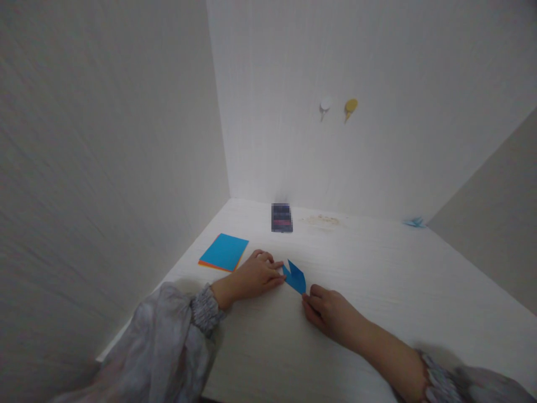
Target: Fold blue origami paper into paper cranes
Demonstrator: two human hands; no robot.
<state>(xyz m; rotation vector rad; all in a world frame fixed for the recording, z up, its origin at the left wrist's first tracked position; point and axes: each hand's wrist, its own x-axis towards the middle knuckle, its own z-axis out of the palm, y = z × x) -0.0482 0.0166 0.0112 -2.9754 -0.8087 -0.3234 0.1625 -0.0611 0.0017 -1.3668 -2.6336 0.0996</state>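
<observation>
A small folded piece of blue origami paper [296, 277] sits on the white table between my hands, with one pointed flap standing up from it. My left hand [260, 274] grips its left end, thumb and forefinger at the edge. The thumb and fingers of my right hand [329, 310] are pinched at the lower right corner of the same paper. Just beyond my left wrist lies a stack of square origami paper [224, 252], blue on top with orange and red edges below.
A dark, pixelated rectangular object [281, 218] lies near the back wall. A light blue folded paper shape [414, 223] is in the far right corner. A white hook [325, 105] and a yellow hook [351, 106] are on the back wall. Walls enclose the table [377, 263] left and right.
</observation>
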